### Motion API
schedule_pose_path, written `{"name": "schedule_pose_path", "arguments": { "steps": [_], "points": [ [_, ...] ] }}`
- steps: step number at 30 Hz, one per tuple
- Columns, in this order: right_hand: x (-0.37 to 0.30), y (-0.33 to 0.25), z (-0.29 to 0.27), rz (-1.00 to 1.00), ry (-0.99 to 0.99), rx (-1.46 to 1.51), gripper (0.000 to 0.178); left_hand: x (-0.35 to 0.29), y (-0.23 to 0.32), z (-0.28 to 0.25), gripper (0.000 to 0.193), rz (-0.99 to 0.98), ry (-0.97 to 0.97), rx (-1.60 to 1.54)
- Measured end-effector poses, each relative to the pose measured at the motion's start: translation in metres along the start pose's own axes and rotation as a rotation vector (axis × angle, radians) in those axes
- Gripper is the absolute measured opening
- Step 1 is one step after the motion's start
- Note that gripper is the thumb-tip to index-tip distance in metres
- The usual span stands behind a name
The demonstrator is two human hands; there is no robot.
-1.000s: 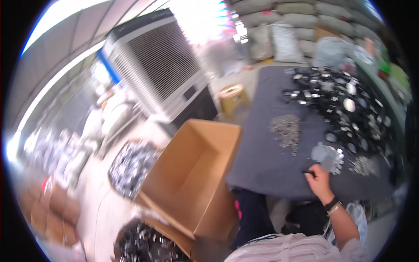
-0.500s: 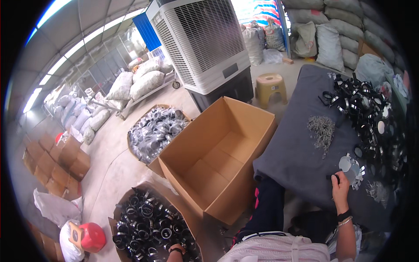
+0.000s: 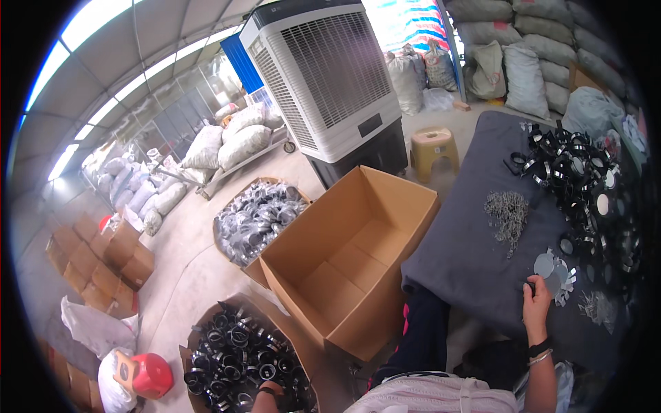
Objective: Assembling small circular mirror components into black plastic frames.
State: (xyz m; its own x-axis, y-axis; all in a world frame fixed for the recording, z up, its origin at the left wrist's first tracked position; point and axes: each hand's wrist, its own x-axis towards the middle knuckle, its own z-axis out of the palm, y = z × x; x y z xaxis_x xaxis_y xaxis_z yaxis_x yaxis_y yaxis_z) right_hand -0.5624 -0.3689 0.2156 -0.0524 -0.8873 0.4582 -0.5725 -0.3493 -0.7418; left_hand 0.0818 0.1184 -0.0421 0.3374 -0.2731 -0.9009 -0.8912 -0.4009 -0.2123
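At the lower edge, my left hand point(image 3: 268, 398) reaches into a cardboard box point(image 3: 307, 358) filled with black ring-shaped parts point(image 3: 231, 337). Its fingers are hidden or too unclear to read. My right hand point(image 3: 536, 303) is over the near edge of the grey cloth-covered table point(image 3: 454, 241), closed in a pinch on a small black part point(image 3: 530, 283) that is mostly covered by the fingers. Just beyond that hand lie flat silvery discs point(image 3: 544, 264). Small metal pieces point(image 3: 508, 212) form a pile farther up the cloth, and black ring parts point(image 3: 551, 165) are heaped along the table's right side.
An open cardboard carton point(image 3: 344, 268) stands between the parts box and the table. Behind it are a box of plastic-wrapped parts point(image 3: 255, 220), a large air cooler point(image 3: 337, 82) and a small stool point(image 3: 434, 151). Stuffed sacks point(image 3: 527, 79) line the back.
The whole view has shifted slightly, with the surroundings sitting lower and farther right. My left hand is still in the parts box, and my right hand keeps its pinch near the discs.
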Motion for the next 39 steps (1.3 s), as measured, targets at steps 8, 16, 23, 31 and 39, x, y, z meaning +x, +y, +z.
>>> {"name": "schedule_pose_path", "arguments": {
  "steps": [8, 16, 23, 31, 39],
  "points": [
    [0.001, -0.005, 0.003, -0.108, 0.009, -0.147, 0.013, -0.081, 0.013, -0.035, 0.017, -0.279, 0.607, -2.051],
    [0.0, -0.003, 0.006, -0.144, -0.017, -0.329, 0.009, -0.113, 0.023, -0.072, 0.02, -0.457, 1.093, -2.756],
    [-0.001, 0.0, 0.009, -0.158, -0.04, -0.344, 0.007, -0.084, 0.007, -0.075, 0.01, 0.134, 1.092, -2.918],
    [-0.001, 0.003, 0.007, -0.16, -0.061, -0.413, 0.009, -0.158, 0.076, -0.21, 0.012, 0.47, 1.506, -2.324],
    [0.011, -0.032, -0.001, -0.161, -0.104, -0.379, 0.011, -0.219, 0.186, -0.339, 0.008, 0.855, 1.616, -1.434]
  ]
}}
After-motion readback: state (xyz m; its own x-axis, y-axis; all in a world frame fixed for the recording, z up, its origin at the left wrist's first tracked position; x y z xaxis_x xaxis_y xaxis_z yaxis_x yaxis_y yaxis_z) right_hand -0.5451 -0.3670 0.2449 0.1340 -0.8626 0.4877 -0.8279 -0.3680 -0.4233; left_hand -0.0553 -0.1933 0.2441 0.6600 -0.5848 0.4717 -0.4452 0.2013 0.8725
